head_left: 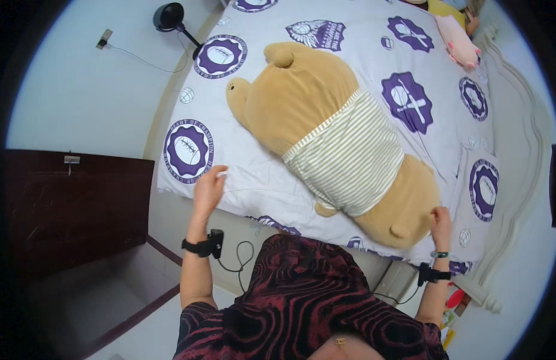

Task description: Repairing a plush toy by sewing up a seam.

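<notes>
A large tan plush bear (299,93) in a striped white-and-olive shirt (353,153) lies face down across the bed. Its round tail is toward the far side and its head (404,204) toward the near right. Under it spreads a white bed sheet (254,171) with purple sports emblems. My left hand (209,191) is over the near left part of the sheet, thumb and fingers closed on a small white bit that looks like sheet fabric. Beside the bear's head, my right hand (441,225) has its fingers curled in; what they grip, if anything, is hidden.
A white carved headboard (521,120) runs along the right. Near it lies a pink plush toy (458,42). A black round-headed stand (169,17) rises at the far left, below a wall socket with a cable (104,39). A dark red panel (74,210) stands at left.
</notes>
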The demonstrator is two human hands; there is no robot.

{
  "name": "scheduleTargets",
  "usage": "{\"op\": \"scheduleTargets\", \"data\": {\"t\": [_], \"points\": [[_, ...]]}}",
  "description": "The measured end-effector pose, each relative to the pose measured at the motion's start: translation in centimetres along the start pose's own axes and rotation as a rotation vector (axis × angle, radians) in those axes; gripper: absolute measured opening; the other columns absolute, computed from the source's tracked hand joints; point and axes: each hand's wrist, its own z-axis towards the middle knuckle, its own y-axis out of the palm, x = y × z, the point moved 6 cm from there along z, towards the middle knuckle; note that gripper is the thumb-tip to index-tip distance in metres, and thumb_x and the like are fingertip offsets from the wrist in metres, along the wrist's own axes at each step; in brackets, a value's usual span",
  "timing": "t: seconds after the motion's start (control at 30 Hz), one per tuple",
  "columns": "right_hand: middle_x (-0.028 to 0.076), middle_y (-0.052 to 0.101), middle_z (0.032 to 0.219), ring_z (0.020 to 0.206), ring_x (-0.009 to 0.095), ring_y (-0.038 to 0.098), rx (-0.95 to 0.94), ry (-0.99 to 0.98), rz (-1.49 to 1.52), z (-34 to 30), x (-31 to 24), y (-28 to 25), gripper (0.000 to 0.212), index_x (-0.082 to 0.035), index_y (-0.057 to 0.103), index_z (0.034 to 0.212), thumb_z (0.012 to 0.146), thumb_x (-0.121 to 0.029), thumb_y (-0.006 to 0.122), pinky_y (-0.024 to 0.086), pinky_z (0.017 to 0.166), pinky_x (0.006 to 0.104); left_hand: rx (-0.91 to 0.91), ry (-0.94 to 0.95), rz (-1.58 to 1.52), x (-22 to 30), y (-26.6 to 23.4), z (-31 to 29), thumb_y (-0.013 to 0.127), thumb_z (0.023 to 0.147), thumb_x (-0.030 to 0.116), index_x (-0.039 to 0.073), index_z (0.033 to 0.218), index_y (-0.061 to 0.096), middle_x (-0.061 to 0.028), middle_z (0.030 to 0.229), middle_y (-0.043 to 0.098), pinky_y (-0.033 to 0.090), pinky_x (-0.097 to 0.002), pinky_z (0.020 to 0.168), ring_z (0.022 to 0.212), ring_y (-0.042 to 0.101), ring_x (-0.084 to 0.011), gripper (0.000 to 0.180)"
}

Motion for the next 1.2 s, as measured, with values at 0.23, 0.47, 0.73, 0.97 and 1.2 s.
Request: {"op": "scheduleTargets", "data": {"t": [0.23,0.47,0.73,0.97,1.2], "points": [[0.020,0.062,0.098,0.093,0.037,0.059,-0.243,-0.451,0.272,10.1,-21.1,9.2,0.027,-0.002,0.061,0.103,0.077,-0.003,0.055,0.048,0.083,0.0432,-0.019,-0.181,-0.052,-3.2,-4.2,-4.4,0.060,0.085,0.012,0.006,0.105,0.068,-0.0090,0.058,0.053,0.040,-0.0312,0.052,0.051,0.046,-0.0142,0.022],[0.025,0.055,0.120,0.110,0.039,0.054,-0.444,-0.546,0.290,20.5,-38.7,21.1,0.057,-0.004,0.043,0.133,0.080,-0.013,0.061,0.044,0.093,0.0442,-0.103,-0.260,-0.198,-8.0,-5.1,-6.0,0.061,0.086,0.014,0.004,0.104,0.067,-0.0028,0.055,0.046,0.037,-0.0284,0.050,0.052,0.042,-0.0106,0.022],[0.025,0.054,0.123,0.111,0.040,0.053,-0.350,-0.282,-0.015,30.0,-44.3,30.2,0.077,-0.007,0.040,0.133,0.067,-0.025,0.076,0.046,0.091,0.0442,0.013,-0.391,-0.105,-19.7,-8.4,-11.6,0.063,0.085,0.016,0.007,0.103,0.068,-0.0055,0.056,0.048,0.039,-0.0309,0.051,0.051,0.045,-0.0146,0.021],[0.021,0.064,0.101,0.095,0.040,0.060,-0.704,-0.539,0.079,15.1,-40.5,32.5,0.048,-0.011,0.053,0.120,0.075,-0.027,0.064,0.049,0.080,0.0468,-0.131,-0.477,-0.161,-20.9,-5.5,-9.4,0.061,0.087,0.020,0.006,0.105,0.067,-0.0106,0.057,0.053,0.042,-0.0340,0.053,0.051,0.050,-0.0206,0.023],[0.020,0.060,0.079,0.078,0.042,0.058,-0.693,-0.469,0.154,4.9,-37.2,18.2,0.029,-0.005,0.060,0.093,0.068,-0.014,0.070,0.046,0.066,0.0450,-0.282,-0.214,-0.261,-14.2,-0.7,-0.9,0.057,0.087,0.019,0.005,0.103,0.067,-0.0198,0.091,0.067,0.050,-0.0407,0.074,0.085,0.065,-0.0355,0.023]]}}
